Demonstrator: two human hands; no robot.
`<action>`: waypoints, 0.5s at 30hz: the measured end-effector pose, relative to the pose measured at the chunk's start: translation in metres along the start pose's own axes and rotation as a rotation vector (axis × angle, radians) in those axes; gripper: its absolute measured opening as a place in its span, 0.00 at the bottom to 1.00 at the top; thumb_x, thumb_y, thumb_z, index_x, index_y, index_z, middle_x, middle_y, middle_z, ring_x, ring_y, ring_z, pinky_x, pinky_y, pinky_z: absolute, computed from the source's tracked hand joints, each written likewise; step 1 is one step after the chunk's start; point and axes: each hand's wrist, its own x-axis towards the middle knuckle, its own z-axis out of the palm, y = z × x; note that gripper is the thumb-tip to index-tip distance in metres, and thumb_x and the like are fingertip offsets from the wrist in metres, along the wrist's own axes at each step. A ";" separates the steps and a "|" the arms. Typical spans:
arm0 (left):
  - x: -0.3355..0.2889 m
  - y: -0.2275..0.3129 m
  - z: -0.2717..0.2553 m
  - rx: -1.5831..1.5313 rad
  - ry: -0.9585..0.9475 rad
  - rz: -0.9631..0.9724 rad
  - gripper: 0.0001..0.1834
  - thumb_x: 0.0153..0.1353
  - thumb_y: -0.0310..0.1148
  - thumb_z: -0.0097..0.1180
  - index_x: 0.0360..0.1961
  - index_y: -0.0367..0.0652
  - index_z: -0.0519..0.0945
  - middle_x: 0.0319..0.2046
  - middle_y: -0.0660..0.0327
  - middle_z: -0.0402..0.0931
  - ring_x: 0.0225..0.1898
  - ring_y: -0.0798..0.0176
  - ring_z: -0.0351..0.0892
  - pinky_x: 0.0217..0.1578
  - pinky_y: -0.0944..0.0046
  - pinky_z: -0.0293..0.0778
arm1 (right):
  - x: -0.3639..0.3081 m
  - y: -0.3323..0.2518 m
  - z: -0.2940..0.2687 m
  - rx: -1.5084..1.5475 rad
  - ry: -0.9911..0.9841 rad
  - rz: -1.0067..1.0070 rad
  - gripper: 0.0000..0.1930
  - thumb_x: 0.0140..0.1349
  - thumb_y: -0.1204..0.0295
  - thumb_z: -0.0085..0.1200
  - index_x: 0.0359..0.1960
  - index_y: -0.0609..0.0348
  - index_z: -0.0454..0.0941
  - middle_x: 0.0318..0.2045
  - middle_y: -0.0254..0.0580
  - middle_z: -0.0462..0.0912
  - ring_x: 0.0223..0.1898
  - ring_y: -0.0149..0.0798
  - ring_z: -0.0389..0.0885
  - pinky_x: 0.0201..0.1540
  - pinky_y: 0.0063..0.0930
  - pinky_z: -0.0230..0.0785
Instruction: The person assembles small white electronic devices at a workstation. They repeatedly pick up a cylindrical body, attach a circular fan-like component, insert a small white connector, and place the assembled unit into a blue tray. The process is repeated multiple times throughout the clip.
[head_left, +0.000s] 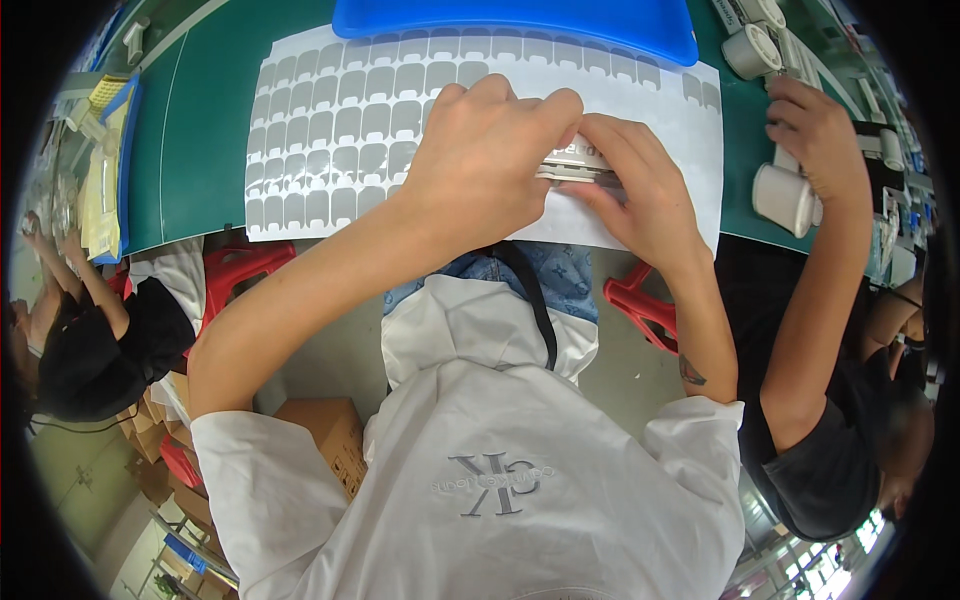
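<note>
My left hand (490, 165) and my right hand (640, 180) meet over the table and are both closed on a small white plastic device (577, 158). Its visible side has printed lettering and a dark gap along the lower edge; the rest is hidden by my fingers. My left hand covers its left end, while the right thumb and fingers grip it from the other side. Beneath them lies a white sheet (305, 130) with rows of grey rounded stickers. Toward its right the sheet is largely bare white.
A blue tray (520, 18) overlaps the sheet's far edge on the green table (200, 130). At right, a co-worker's hand (815, 140) touches white cylindrical devices (783, 198). Another blue tray (128, 170) with yellow pieces lies left. Red stools (245, 270) stand below the table edge.
</note>
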 end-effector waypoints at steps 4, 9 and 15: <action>0.000 0.001 -0.001 -0.010 0.033 0.025 0.20 0.40 0.27 0.70 0.34 0.49 0.73 0.27 0.65 0.78 0.33 0.54 0.76 0.32 0.55 0.69 | 0.004 -0.004 -0.004 0.189 -0.007 0.174 0.26 0.46 0.71 0.70 0.50 0.59 0.77 0.45 0.43 0.81 0.45 0.46 0.78 0.48 0.35 0.72; 0.002 0.003 0.000 -0.092 0.060 -0.005 0.21 0.39 0.30 0.73 0.35 0.47 0.75 0.29 0.64 0.79 0.34 0.54 0.77 0.33 0.55 0.71 | 0.008 -0.003 -0.012 0.380 -0.084 0.376 0.25 0.44 0.71 0.72 0.47 0.58 0.80 0.43 0.42 0.82 0.44 0.43 0.78 0.47 0.32 0.72; 0.006 0.007 -0.006 -0.100 -0.023 -0.100 0.22 0.40 0.30 0.73 0.38 0.46 0.77 0.32 0.60 0.81 0.35 0.53 0.77 0.37 0.55 0.73 | 0.008 0.000 -0.011 0.400 -0.089 0.313 0.24 0.49 0.69 0.69 0.49 0.59 0.79 0.45 0.43 0.81 0.45 0.43 0.78 0.49 0.31 0.71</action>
